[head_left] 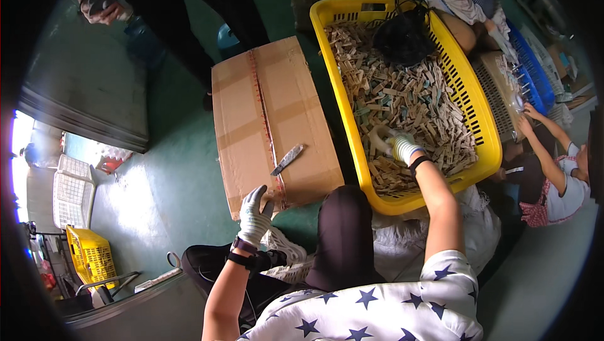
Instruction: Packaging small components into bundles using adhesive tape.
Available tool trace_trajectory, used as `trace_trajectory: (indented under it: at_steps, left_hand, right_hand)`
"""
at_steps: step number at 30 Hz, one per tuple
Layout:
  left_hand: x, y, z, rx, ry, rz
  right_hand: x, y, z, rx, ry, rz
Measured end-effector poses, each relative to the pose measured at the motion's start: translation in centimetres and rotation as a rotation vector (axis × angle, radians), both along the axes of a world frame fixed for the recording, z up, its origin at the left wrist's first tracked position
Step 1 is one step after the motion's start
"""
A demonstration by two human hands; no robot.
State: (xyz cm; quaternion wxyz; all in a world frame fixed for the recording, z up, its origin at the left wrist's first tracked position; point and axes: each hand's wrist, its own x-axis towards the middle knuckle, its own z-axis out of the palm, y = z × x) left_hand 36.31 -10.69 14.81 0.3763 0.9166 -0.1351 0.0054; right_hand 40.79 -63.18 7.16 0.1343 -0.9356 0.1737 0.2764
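A taped cardboard box lies in front of me, with a dark seam down its middle. On its top rests a flat grey tool that looks like a utility knife. My left hand, in a striped glove, is at the box's near edge with fingers stretched and apart, holding nothing. To the right is a yellow slotted basket heaped with small wooden pieces, possibly clothespins. Over this heap my gloved right hand grips a beige tape roll; some of its fingers are hidden.
A black bundle sits in the basket's far end. One person stands beyond the box, legs close to it. Two others sit at the right by a blue basket. White sacking lies under the yellow basket's near end.
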Motion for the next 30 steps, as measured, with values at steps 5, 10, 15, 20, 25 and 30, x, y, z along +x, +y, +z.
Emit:
trace_trajectory:
  at_steps: [5,10,15,20,25,30]
  left_hand:
    - [3.2,-2.8,1.6,0.396,-0.163,-0.140]
    - [3.4,-6.5,1.1,0.423,-0.095,-0.245]
    - [3.8,-7.2,2.0,0.166,-0.174,-0.175]
    - [4.1,-8.0,10.0,-0.136,-0.283,-0.150]
    - [3.9,-5.1,17.4,-0.261,-0.158,-0.567]
    - [1.6,-0.7,15.8,-0.490,0.545,-0.284]
  right_hand:
    - [-1.0,2.6,9.8,0.965,-0.260,-0.218]
    - [-3.6,3.8,14.5,1.136,-0.331,-0.291]
    - [-3.6,8.3,18.2,1.283,-0.362,-0.285]
    - [-3.1,16.3,23.3,1.523,-0.159,-0.160]
    - [-1.7,23.9,25.0,1.261,0.030,0.241]
    - [-1.0,29.0,25.4,0.922,-0.550,0.436]
